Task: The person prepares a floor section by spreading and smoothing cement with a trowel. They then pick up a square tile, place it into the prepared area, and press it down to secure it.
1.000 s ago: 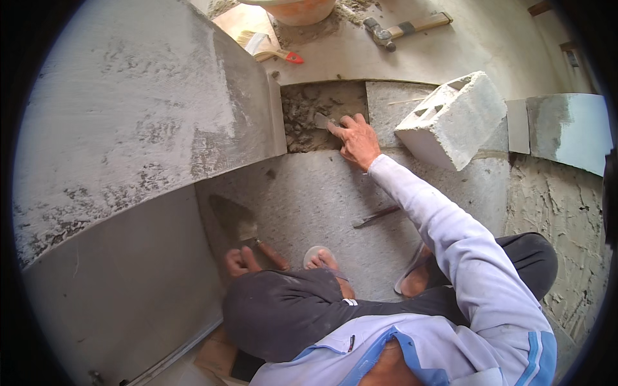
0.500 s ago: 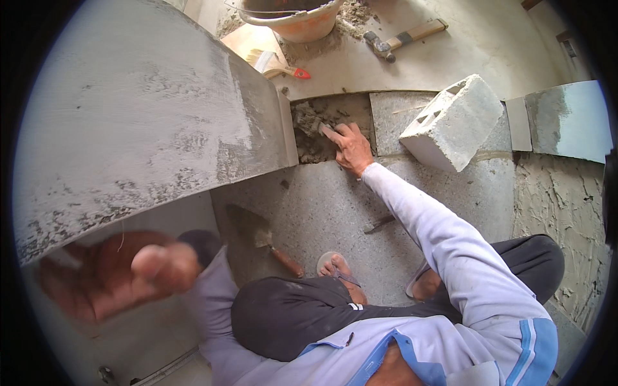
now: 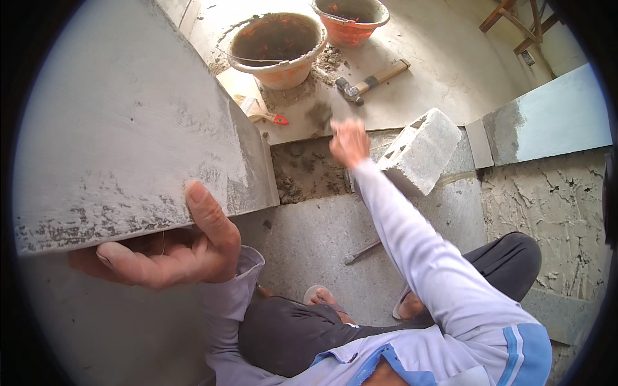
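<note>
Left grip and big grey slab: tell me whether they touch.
Touching. The head view shows the left grip on the grey slab, thumb on its face, fingers curled behind its lower edge.

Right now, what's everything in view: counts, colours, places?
Large slab: 1, whitish grey, left
Buckets: 2, orange, crusted, top
Brush: 1, red-tipped, by front bucket
Hammer: 1, dark-headed, below rear bucket
Wooden frame: 1, brown, upper right
Mortar patch: 1, grey-brown, centre
Hollow block: 1, pale grey, right of centre
Thin tool: 1, dark, floor centre
Coated slab: 1, white-grey, far right
Mortared wall: 1, beige, under coated slab
Trousers: 1, dark, bottom
Sleeves: 2, pale, lower half
Left hand: 1, bare, gripping large slab's edge
Right hand: 1, bare, blurred, centre
</note>
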A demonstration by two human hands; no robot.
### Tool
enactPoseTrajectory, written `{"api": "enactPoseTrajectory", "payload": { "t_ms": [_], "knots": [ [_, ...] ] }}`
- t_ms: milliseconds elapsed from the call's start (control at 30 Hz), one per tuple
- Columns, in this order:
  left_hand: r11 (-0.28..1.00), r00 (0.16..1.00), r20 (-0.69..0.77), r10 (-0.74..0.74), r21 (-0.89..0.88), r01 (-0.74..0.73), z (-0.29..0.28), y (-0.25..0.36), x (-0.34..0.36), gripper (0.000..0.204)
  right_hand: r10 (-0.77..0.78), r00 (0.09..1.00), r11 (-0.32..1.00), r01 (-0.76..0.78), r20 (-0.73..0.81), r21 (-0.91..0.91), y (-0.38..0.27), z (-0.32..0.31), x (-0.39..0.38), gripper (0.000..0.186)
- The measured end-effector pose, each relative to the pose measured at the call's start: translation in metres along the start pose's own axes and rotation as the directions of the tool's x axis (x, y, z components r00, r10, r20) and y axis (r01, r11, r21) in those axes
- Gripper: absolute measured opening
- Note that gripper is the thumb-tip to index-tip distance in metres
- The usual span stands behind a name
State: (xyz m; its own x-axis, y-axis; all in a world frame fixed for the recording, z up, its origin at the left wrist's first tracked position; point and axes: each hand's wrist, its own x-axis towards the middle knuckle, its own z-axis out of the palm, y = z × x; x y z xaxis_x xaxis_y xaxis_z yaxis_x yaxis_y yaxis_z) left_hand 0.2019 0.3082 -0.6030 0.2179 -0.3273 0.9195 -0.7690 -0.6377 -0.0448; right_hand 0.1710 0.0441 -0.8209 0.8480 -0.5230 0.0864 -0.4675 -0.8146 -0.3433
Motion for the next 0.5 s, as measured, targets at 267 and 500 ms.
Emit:
{"api": "enactPoseTrajectory", "payload": {
  "t_ms": [267,500],
  "knots": [
    [0.996,0.998,-0.048,0.036,-0.077,-0.04,0.004,-0.007,-0.01,0.088,-0.009,0.991,1.0,0.007,0.133,0.014,0.026,0.002,-0.045,0.04],
    [0.985,0.998,-0.054,0.025,-0.171,-0.034,0.011,-0.012,-0.006,0.092,-0.063,0.995,0.996,0.057,0.082,0.075,0.076,0.045,-0.139,0.041]
  ]
}}
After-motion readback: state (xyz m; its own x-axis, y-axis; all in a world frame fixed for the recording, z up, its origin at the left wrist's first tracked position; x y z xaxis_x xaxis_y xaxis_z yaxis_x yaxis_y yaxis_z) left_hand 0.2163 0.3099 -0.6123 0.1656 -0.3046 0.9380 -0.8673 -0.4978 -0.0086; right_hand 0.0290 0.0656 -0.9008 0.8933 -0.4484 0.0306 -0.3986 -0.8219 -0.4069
